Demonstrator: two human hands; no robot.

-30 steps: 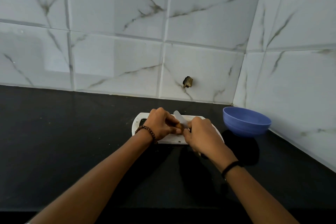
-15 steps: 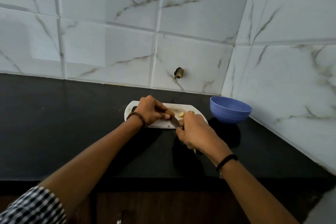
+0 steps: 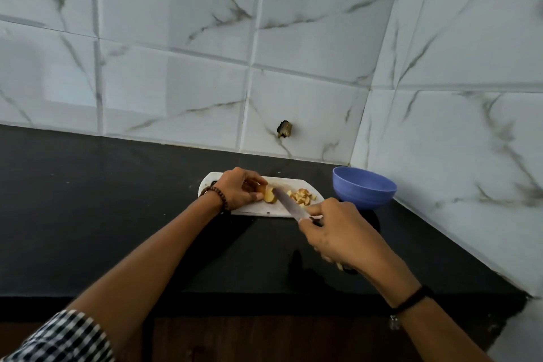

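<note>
The right grip [image 3: 338,232], clasping the steel-bladed kitchen knife [image 3: 289,204], is pulling back, uncovering pale diced pieces [image 3: 301,196] just beyond it. The left grip [image 3: 238,188] is pinching the remaining brown-skinned chunk [image 3: 269,194], so more slicing is coming.

Beyond the right hand [image 3: 338,235], the bowl [image 3: 364,188] blocks the way; the tiled wall [image 3: 455,156] closes off its right; to its left the held knife [image 3: 289,204] slants across the board [image 3: 258,210] between cut pieces [image 3: 301,196] and the left hand [image 3: 238,188] gripping a chunk [image 3: 269,196]; nearer, dark counter [image 3: 249,258] leaves room to pass.
</note>
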